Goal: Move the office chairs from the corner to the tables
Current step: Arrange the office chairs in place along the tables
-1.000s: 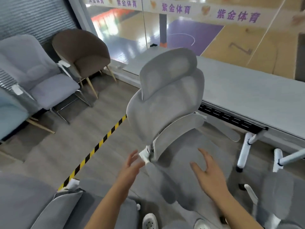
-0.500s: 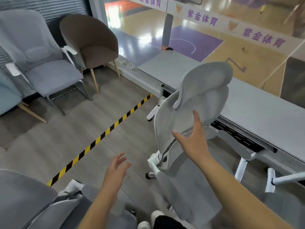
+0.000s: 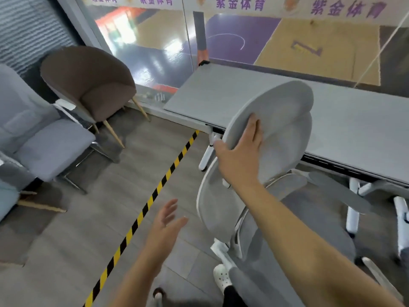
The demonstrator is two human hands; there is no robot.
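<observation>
Right hand grips the grey office chair by its headrest, left hand open and empty below; chair stands beside the desk, placement step, next likely pushing it under.

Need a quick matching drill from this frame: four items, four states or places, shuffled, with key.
Items:
1. right hand
2. left hand
3. brown upholstered tub chair with wooden legs
4. yellow-and-black striped floor tape

States or places:
A. runs diagonally across the grey floor
B. grips the headrest of the light grey mesh office chair
C. stands by the glass wall, beside a grey armchair
D. open in the air, holding nothing

Pairs: 1-B, 2-D, 3-C, 4-A
</observation>
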